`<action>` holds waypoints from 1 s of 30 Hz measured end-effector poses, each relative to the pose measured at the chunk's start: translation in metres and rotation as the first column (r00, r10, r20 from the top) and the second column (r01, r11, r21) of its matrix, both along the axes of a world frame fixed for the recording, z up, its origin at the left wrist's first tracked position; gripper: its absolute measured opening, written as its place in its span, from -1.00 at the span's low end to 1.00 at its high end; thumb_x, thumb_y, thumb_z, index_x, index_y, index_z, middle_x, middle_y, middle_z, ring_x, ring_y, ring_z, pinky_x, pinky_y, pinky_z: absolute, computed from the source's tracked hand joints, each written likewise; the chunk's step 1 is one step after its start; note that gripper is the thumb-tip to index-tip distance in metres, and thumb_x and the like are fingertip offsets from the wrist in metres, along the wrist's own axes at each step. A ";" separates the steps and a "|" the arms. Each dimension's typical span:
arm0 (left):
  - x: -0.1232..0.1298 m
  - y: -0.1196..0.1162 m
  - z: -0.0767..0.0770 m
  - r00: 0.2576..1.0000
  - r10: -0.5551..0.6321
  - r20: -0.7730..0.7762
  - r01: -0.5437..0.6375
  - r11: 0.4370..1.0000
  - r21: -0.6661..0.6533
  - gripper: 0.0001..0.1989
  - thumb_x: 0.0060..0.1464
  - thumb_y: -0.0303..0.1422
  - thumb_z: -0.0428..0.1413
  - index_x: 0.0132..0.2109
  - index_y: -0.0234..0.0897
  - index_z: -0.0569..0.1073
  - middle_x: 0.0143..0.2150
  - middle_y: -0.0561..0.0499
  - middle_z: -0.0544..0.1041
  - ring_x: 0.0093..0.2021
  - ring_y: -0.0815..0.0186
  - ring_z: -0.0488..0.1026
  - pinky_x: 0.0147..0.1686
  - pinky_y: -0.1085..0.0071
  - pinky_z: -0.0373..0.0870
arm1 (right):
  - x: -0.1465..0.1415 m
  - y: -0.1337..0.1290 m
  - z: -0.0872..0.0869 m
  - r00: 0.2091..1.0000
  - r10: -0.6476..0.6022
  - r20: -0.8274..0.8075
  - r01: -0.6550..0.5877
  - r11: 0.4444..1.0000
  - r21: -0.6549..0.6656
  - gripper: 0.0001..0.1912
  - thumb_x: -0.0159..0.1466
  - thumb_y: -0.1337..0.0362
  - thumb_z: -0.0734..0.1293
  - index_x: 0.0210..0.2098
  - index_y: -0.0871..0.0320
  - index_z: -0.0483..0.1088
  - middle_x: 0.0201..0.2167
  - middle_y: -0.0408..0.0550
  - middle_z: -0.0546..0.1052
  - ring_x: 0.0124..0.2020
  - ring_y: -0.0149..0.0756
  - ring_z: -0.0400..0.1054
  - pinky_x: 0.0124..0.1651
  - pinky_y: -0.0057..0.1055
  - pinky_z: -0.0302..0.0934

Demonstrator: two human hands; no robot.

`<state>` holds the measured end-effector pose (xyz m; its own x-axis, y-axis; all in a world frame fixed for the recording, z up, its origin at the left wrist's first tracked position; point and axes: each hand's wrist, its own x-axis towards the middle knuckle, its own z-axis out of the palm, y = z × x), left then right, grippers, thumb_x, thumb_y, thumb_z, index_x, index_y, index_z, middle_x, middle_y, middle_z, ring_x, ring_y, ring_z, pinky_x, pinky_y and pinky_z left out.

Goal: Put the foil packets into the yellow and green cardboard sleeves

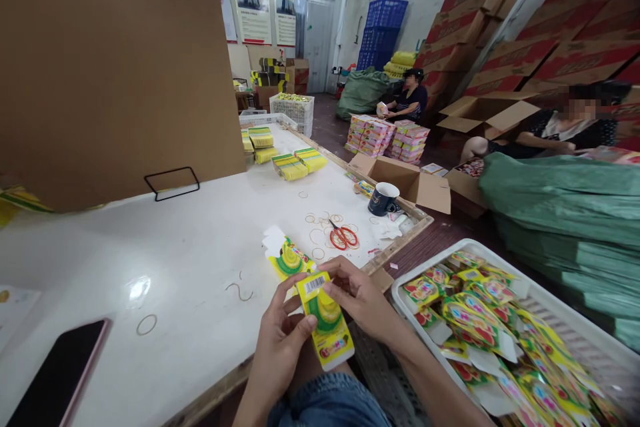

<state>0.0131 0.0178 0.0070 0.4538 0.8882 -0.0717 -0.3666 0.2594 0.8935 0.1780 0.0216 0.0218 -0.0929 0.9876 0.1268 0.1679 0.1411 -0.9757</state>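
Note:
Between my two hands is a small yellow and green carton [327, 323] with a barcode on its upper end, held tilted above my lap. My left hand [283, 333] grips it from the left, thumb pressed on its front. My right hand [357, 297] pinches the upper right edge near the barcode. Just beyond, another yellow-green carton [290, 257] lies on the white table [200, 267], white flaps sticking out. Red-handled scissors [343, 237] rest among several loose rubber bands farther back.
At the right a white tray [407, 297] holds many printed cartons. A dark mug [384, 200] and an open cardboard box [400, 177] sit by the table's right edge. A phone [60, 373] lies front left; bundled cartons [290, 167] stand behind. Two people sit beyond, near green sacks [560, 227].

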 end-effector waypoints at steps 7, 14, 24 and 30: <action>0.008 0.022 -0.032 0.823 0.309 -0.477 -0.051 0.876 0.479 -0.56 0.17 -0.36 0.01 0.20 -0.20 0.27 0.29 -0.15 0.27 0.32 0.12 0.11 0.30 0.03 -0.08 | 0.097 -0.035 0.033 0.533 -0.554 0.639 0.431 0.828 0.358 -0.73 0.20 0.08 0.23 -0.25 0.07 0.45 -0.29 0.02 0.50 -0.20 -0.02 0.35 -0.05 -0.06 0.15; 0.009 0.033 -0.058 0.785 0.306 -0.539 0.039 0.844 0.535 -0.47 0.07 -0.46 0.07 0.21 -0.17 0.28 0.24 -0.13 0.36 0.31 0.12 0.15 0.30 -0.01 -0.49 | 0.086 -0.014 -0.004 0.710 -0.396 0.582 0.409 0.905 0.115 -0.67 0.15 0.08 0.30 -0.17 0.12 0.46 -0.16 0.08 0.52 -0.15 -0.04 0.35 -0.07 -0.13 0.17; 0.003 0.020 -0.041 0.862 0.405 -0.306 -0.290 0.888 0.358 -0.55 0.07 -0.30 0.15 0.13 -0.16 0.39 0.25 -0.09 0.35 0.35 0.11 0.03 0.32 0.11 -0.15 | 0.020 0.026 -0.063 0.923 -0.333 0.194 0.352 0.933 -0.075 -0.68 0.17 0.12 0.29 -0.17 0.20 0.40 -0.50 -0.12 0.49 -0.48 -0.29 0.35 -0.37 -0.35 0.23; 0.002 0.023 -0.028 0.947 0.320 0.002 -0.320 0.947 -0.001 -0.47 0.05 -0.16 0.18 0.13 -0.27 0.36 0.18 -0.20 0.42 0.21 0.05 0.30 0.18 0.15 0.22 | 0.005 0.005 -0.042 0.925 -0.296 -0.238 0.248 0.946 -0.209 -0.59 0.03 0.00 0.46 -0.29 0.19 0.44 -0.43 -0.03 0.55 -0.38 -0.26 0.41 -0.27 -0.33 0.29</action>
